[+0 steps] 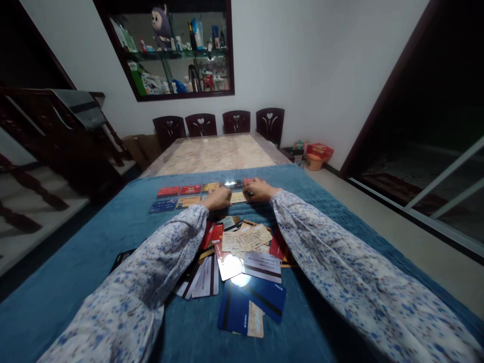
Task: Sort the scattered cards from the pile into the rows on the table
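A pale yellow card (238,197) lies flat between my two hands, at the right part of two rows of cards. My left hand (218,197) has curled fingers at its left end, partly covering a yellow card (208,187) behind. At its right end, my right hand (258,190) is closed, with its fingertips against the card and partly over a red card (248,181). Also in the rows are a shiny dark card (233,184), two red cards, a blue card (163,205) and an orange card (188,201). My fingers hide the exact contact.
Nearer me is a loose heap with paper tickets (245,238), white cards (262,266), red cards (279,245) and blue cards (235,307). A blue cloth (124,217) covers the table's near part. Several chairs (269,123) stand at the far end.
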### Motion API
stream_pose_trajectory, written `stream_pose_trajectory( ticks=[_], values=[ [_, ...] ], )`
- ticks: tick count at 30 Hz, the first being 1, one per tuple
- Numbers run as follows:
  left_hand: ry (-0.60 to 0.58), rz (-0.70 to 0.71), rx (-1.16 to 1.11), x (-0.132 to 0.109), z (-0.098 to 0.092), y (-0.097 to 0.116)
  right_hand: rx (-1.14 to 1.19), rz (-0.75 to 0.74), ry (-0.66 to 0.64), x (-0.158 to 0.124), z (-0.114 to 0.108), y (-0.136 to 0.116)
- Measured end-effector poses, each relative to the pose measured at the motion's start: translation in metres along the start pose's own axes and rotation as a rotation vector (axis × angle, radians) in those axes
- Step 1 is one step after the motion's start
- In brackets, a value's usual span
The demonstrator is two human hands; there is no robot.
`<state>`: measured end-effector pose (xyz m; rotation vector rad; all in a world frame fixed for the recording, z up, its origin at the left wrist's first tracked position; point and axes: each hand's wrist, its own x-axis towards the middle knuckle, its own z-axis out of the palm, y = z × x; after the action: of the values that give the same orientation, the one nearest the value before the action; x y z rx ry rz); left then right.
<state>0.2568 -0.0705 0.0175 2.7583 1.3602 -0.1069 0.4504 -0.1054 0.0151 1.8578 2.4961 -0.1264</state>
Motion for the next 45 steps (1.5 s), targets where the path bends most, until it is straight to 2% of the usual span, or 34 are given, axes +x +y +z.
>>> stream_pose_trajectory(
  ticks=[12, 25, 35, 45],
  values=[
    [-0.03, -0.001, 0.014, 0.003, -0.001, 0.0, -0.05, 0.015, -0.026, 0.003, 0.003, 0.001],
    [-0.009, 0.03, 0.017, 0.008, 0.004, -0.005, -0.066, 0.004, -0.024, 0.0, -0.001, -0.002],
    [0.077, 0.088, 0.059, -0.008, 0.001, -0.001, -0.073, -0.015, 0.079, -0.004, 0.003, 0.001],
    [0.116, 0.125, 0.084, -0.033, -0.005, 0.01, -0.087, -0.056, 0.182, -0.038, -0.005, -0.01]
  ],
)
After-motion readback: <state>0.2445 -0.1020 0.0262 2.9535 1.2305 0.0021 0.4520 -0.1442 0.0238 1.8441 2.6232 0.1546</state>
